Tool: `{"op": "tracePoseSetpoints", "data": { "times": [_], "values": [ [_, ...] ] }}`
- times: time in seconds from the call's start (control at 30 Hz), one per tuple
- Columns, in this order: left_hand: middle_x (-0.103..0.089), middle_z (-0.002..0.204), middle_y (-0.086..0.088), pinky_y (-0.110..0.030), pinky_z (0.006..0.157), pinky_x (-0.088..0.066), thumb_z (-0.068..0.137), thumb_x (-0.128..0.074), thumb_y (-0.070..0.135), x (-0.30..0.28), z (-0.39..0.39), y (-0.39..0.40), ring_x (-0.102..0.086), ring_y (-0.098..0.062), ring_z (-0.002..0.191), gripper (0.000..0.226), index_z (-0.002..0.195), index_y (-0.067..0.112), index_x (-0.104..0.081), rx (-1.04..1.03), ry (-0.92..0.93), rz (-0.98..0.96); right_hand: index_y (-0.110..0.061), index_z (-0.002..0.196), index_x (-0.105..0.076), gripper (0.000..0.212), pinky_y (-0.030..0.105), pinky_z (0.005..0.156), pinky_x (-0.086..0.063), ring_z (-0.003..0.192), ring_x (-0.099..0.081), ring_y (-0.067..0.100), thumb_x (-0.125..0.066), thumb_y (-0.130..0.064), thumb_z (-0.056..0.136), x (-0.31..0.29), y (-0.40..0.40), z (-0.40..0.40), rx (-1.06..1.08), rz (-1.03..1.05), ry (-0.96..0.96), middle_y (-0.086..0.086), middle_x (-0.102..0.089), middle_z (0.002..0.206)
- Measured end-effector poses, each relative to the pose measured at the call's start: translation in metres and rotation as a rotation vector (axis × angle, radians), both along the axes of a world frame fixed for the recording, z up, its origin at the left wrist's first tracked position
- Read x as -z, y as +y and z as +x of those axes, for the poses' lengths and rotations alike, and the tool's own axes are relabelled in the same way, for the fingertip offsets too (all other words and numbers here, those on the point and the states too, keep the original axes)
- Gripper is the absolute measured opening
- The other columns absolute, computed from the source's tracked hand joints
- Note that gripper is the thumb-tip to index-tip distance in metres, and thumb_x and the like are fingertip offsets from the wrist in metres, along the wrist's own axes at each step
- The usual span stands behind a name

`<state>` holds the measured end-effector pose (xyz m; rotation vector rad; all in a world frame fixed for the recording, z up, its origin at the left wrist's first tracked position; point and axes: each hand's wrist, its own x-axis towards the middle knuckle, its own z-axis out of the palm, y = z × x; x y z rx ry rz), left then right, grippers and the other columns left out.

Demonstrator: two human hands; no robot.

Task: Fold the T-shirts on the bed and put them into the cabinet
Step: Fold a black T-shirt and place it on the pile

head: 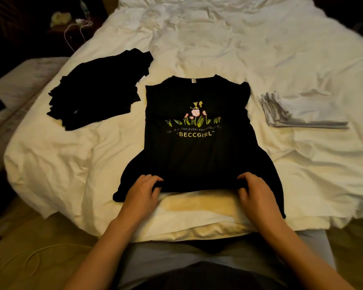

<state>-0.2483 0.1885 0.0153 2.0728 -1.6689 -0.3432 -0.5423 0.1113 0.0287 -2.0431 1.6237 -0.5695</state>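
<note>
A black T-shirt [197, 155] with a flower print and the word "BECCGIRL" lies face up at the near edge of the bed [228, 49], collar away from me, its sides folded in. My left hand [144, 190] grips the shirt's bottom hem on the left. My right hand [253, 191] grips the hem on the right, thumb under the cloth. The hem is lifted slightly off the white cover. A pile of black T-shirts [99, 91] lies to the left. A folded stack of white T-shirts [300, 111] lies to the right. No cabinet is in view.
The rumpled white duvet [239, 38] covers the bed. A dark bedside table [71, 24] with a white cable stands at the far left. A bench or second mattress [13, 97] runs along the left. My legs press against the bed's foot.
</note>
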Motion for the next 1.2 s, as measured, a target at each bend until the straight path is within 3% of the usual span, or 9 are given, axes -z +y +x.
{"op": "tracePoseSetpoints", "data": {
  "times": [0.1,0.2,0.37,0.5,0.57,0.7,0.93,1.07,1.2],
  "values": [
    [-0.063,0.092,0.004,-0.043,0.081,-0.051,0.093,-0.059,0.031,-0.004,0.009,-0.008,-0.056,-0.017,0.091,0.021,0.103,0.015,-0.069,0.08,-0.049,-0.081,-0.006,0.114,-0.063,0.025,0.03,0.078,-0.035,0.103,-0.057,0.031,-0.06,-0.004,0.089,-0.006,0.001,-0.001,0.035,-0.039,-0.015,0.011,-0.062,0.1],
    [-0.059,0.093,0.013,-0.034,0.081,-0.048,0.078,-0.064,0.065,-0.014,0.018,-0.021,-0.052,-0.009,0.09,0.049,0.106,0.025,-0.064,0.175,-0.042,0.027,-0.008,0.113,-0.061,0.024,0.034,0.074,-0.038,0.095,-0.057,0.033,-0.062,-0.015,0.09,-0.02,-0.011,-0.001,0.043,-0.062,0.037,0.01,-0.059,0.093],
    [-0.064,0.102,0.012,-0.032,0.078,-0.049,0.066,-0.076,0.071,-0.039,0.03,-0.067,-0.059,-0.014,0.1,0.063,0.115,0.035,-0.06,0.248,-0.195,0.352,-0.012,0.107,-0.052,0.023,0.04,0.066,-0.045,0.085,-0.06,0.036,-0.054,-0.029,0.091,-0.036,-0.066,0.016,-0.01,-0.105,0.262,0.013,-0.064,0.088],
    [-0.06,0.121,-0.004,-0.035,0.084,-0.045,0.086,-0.065,0.06,-0.043,0.031,-0.105,-0.054,-0.024,0.115,0.062,0.132,0.019,-0.053,0.212,-0.537,0.393,-0.012,0.117,-0.048,0.028,0.033,0.065,-0.038,0.105,-0.053,0.027,-0.051,-0.032,0.097,-0.022,-0.097,0.029,-0.086,-0.1,0.353,0.008,-0.055,0.111],
    [-0.053,0.129,-0.004,-0.036,0.089,-0.046,0.092,-0.063,0.051,-0.038,0.027,-0.111,-0.046,-0.024,0.123,0.057,0.137,0.018,-0.048,0.125,-0.567,0.363,-0.013,0.129,-0.046,0.041,0.033,0.072,-0.045,0.116,-0.049,0.026,-0.054,-0.038,0.097,-0.013,-0.101,0.029,-0.095,-0.083,0.387,0.007,-0.052,0.124],
    [-0.053,0.13,-0.003,-0.037,0.085,-0.049,0.1,-0.056,0.033,-0.02,0.012,-0.102,-0.05,-0.024,0.121,0.04,0.136,0.017,-0.05,0.001,-0.448,0.244,-0.015,0.142,-0.043,0.057,0.035,0.093,-0.047,0.125,-0.047,0.024,-0.061,-0.041,0.095,0.003,-0.101,0.029,-0.179,-0.039,0.304,0.005,-0.05,0.135],
    [-0.065,0.112,-0.002,-0.034,0.089,-0.044,0.099,-0.053,0.013,0.002,0.006,-0.088,-0.052,-0.023,0.112,0.024,0.12,0.012,-0.065,-0.113,-0.114,-0.035,-0.02,0.151,-0.033,0.07,0.033,0.092,-0.049,0.134,-0.038,0.02,-0.066,-0.034,0.091,0.01,-0.111,0.028,-0.238,-0.053,0.345,0.0,-0.037,0.15],
    [-0.069,0.096,-0.008,-0.039,0.084,-0.045,0.096,-0.057,0.009,-0.008,0.012,-0.089,-0.055,-0.028,0.098,0.016,0.106,0.007,-0.069,-0.124,-0.147,-0.142,-0.021,0.149,-0.038,0.074,0.032,0.096,-0.045,0.128,-0.041,0.02,-0.071,-0.042,0.086,0.007,-0.118,0.026,-0.269,-0.007,0.374,-0.001,-0.049,0.138],
    [-0.067,0.087,-0.008,-0.041,0.076,-0.044,0.094,-0.059,0.011,-0.024,0.026,-0.099,-0.055,-0.029,0.091,0.011,0.097,0.006,-0.069,-0.137,-0.197,-0.168,-0.015,0.128,-0.06,0.036,0.035,0.081,-0.05,0.115,-0.05,0.022,-0.063,-0.023,0.093,0.003,-0.123,0.022,-0.218,-0.101,0.309,0.002,-0.059,0.117]
  ]
}}
